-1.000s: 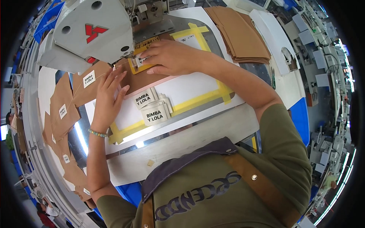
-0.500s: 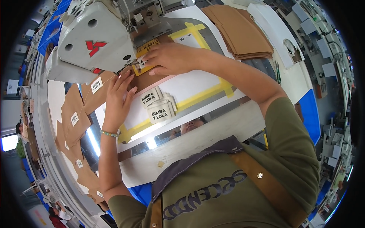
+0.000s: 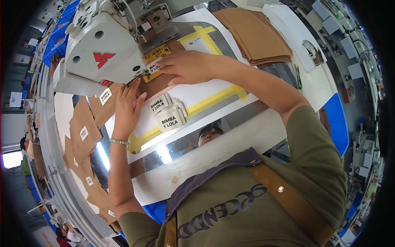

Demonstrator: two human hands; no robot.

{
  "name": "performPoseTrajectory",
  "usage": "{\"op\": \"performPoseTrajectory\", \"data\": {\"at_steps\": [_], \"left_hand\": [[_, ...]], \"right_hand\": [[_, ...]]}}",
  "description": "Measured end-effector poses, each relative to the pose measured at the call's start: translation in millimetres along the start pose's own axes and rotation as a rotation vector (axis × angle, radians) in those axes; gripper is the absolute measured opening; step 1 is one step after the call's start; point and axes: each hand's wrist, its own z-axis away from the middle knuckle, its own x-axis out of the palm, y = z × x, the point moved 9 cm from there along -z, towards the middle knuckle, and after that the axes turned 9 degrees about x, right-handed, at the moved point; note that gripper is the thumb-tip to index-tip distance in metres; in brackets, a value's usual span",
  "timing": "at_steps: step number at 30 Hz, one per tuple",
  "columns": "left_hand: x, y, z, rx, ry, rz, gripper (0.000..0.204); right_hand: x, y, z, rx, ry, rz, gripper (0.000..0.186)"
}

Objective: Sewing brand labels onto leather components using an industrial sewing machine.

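While the right hand presses flat, fingers spread, on a brown fabric piece under the white sewing machine at the table's far edge, the left hand lies open-palmed on its near-left part, holding nothing.

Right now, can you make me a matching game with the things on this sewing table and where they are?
Things:
1. small stack of white labels
2. pile of brown pieces
3. beaded bracelet
4. left hand

Places:
A. on the person's left wrist
B. at the far right of the table, past the yellow tape
C. flat on a brown piece beside the white sewing machine
D. on the white panel, between the two hands

Pairs: 1-D, 2-B, 3-A, 4-C
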Motion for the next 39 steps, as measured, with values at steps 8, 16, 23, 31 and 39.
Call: {"op": "performPoseTrajectory", "data": {"at_steps": [8, 16, 23, 31, 39], "left_hand": [[4, 4, -3, 0.011, 0.009, 0.031, 0.049], [7, 14, -5, 0.083, 0.037, -0.023, 0.048], [10, 5, -10, 0.083, -0.031, -0.052, 0.038], [14, -4, -17, 0.124, -0.085, -0.015, 0.040], [9, -2, -20, 0.220, -0.016, -0.088, 0.039]], "right_hand": [[-54, 93, 56, 0.264, 0.377, -0.005, 0.042], [-45, 113, 56, 0.388, 0.348, 0.007, 0.035], [-44, 114, 52, 0.349, 0.343, -0.008, 0.034], [-45, 112, 49, 0.300, 0.375, 0.016, 0.035], [-37, 117, 43, 0.337, 0.314, 0.029, 0.033]]}}
